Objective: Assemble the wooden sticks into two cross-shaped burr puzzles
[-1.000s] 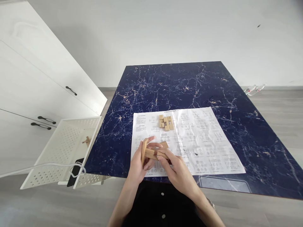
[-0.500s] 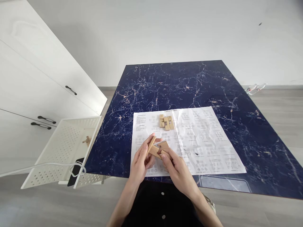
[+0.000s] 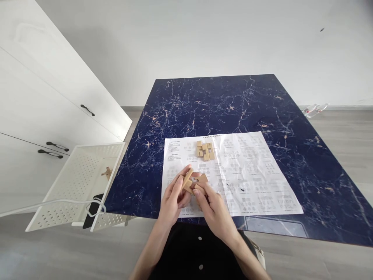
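My left hand (image 3: pixel 174 194) is closed on notched wooden puzzle pieces (image 3: pixel 189 178), one of them standing up on edge between thumb and fingers. My right hand (image 3: pixel 210 202) pinches another wooden puzzle piece (image 3: pixel 199 189) against these, thumb on top. A flat piece (image 3: pixel 202 178) with a rounded notch juts out beyond the right fingers. Fingers hide how the pieces join. Past my hands, several more notched wooden blocks (image 3: pixel 205 151) lie side by side on a printed instruction sheet (image 3: pixel 250 171), which shows rows of small diagrams.
The sheet lies on a dark blue marbled table (image 3: pixel 215 105). To the left stands a white perforated basket (image 3: pixel 70 175) holding a wooden cross-shaped piece (image 3: pixel 107 173) and a black object (image 3: pixel 92 212). A white cable (image 3: pixel 58 202) crosses it. White cabinets (image 3: pixel 52 97) rise behind.
My right hand has shifted slightly left, bringing its piece closer to those in my left hand. The blocks on the sheet stay where they were.
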Action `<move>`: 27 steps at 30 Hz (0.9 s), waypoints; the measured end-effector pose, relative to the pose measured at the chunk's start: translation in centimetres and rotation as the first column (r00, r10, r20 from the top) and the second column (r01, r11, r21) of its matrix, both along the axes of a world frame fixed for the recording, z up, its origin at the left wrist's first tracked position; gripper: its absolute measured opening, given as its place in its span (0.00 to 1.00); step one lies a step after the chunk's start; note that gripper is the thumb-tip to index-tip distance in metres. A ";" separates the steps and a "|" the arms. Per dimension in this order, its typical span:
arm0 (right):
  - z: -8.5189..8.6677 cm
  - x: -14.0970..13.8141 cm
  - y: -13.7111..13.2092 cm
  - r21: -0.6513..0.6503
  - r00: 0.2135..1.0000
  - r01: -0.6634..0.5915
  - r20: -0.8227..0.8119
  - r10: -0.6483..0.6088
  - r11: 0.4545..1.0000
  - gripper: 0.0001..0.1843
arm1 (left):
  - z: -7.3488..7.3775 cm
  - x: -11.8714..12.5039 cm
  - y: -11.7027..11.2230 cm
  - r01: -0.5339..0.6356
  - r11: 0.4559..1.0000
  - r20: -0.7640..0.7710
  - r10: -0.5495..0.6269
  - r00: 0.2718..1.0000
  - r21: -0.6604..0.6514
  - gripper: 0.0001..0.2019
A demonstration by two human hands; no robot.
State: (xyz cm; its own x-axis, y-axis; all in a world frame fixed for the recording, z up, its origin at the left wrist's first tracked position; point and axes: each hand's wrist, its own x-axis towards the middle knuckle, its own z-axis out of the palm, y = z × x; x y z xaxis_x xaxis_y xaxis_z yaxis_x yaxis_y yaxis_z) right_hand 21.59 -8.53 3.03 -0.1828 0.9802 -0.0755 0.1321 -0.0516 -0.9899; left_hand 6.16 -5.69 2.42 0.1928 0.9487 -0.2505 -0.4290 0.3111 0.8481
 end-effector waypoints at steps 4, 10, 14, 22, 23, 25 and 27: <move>0.2 0.4 0.3 0.009 1.000 -0.004 0.026 0.004 1.000 0.17 | -0.1 0.0 0.0 0.031 0.999 0.009 -0.031 0.999 -0.014 0.26; -0.2 -1.0 -0.3 0.007 0.997 0.068 -0.022 -0.068 0.998 0.18 | 0.0 0.0 0.1 0.015 1.000 0.038 -0.014 0.999 -0.025 0.24; 0.0 -1.0 -0.4 0.054 0.996 0.080 0.021 -0.082 0.995 0.17 | 0.0 0.0 0.1 0.043 0.999 0.037 -0.042 0.998 -0.022 0.26; 0.0 -1.3 -0.1 0.049 0.995 0.092 -0.027 -0.091 0.995 0.17 | -0.2 0.3 -0.4 0.090 0.995 -0.021 -0.091 0.996 -0.041 0.28; 0.1 -1.4 0.0 0.049 0.996 0.086 -0.021 -0.085 0.995 0.17 | -0.3 0.3 -0.4 0.092 0.995 -0.015 -0.093 0.996 -0.045 0.28; 0.2 -1.4 0.3 0.054 0.999 0.051 0.009 -0.052 0.997 0.17 | -0.5 0.2 -0.4 0.085 0.995 0.005 -0.085 0.996 -0.051 0.29; 0.4 -1.2 0.6 0.070 0.999 0.026 0.035 -0.029 0.997 0.16 | -0.6 0.2 -0.2 0.074 0.996 0.029 -0.073 0.997 -0.049 0.29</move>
State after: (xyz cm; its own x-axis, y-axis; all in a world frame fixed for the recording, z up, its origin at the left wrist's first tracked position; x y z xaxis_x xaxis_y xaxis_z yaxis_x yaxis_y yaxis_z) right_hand 20.38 -7.94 3.40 -0.1541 0.9880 -0.0130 0.1671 0.0131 -0.9859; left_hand 6.32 -5.90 1.85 0.2690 0.9180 -0.2913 -0.4263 0.3847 0.8187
